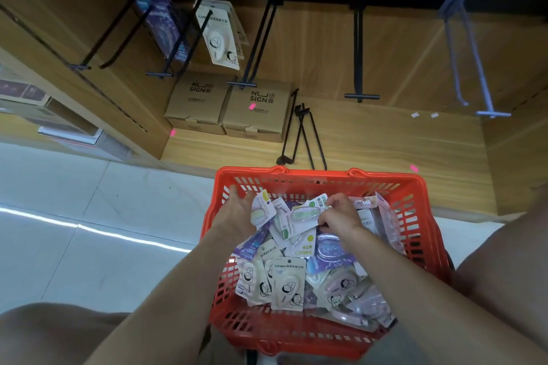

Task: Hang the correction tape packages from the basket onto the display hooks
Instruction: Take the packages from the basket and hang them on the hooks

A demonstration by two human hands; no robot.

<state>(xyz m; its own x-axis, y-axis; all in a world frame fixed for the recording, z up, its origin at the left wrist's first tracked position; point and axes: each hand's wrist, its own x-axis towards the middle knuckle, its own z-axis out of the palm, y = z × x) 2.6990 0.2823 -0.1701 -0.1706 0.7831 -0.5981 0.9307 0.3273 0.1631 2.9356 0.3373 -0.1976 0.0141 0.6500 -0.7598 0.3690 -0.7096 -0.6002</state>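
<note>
Your left hand (pixel 240 210) holds one correction tape package (pixel 261 209) inside the red basket (pixel 415 187), while your right hand (pixel 338 213) pinches another package (pixel 305 212) beside it.

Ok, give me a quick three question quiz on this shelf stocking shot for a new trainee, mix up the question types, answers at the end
1. True or false: every display hook already carries packages.
2. Which container holds the loose correction tape packages? A) brown cardboard box B) red plastic basket C) blue crate
3. What printed name shows on the two cardboard boxes on the shelf?

Key
1. False. The white-carded package and the purple packages hang on the left-side hooks; the black hook and the pale blue hook are bare.
2. B, the red plastic basket, where the left hand and the right hand are sorting packages.
3. NU SIGN, on the cardboard boxes.
</note>
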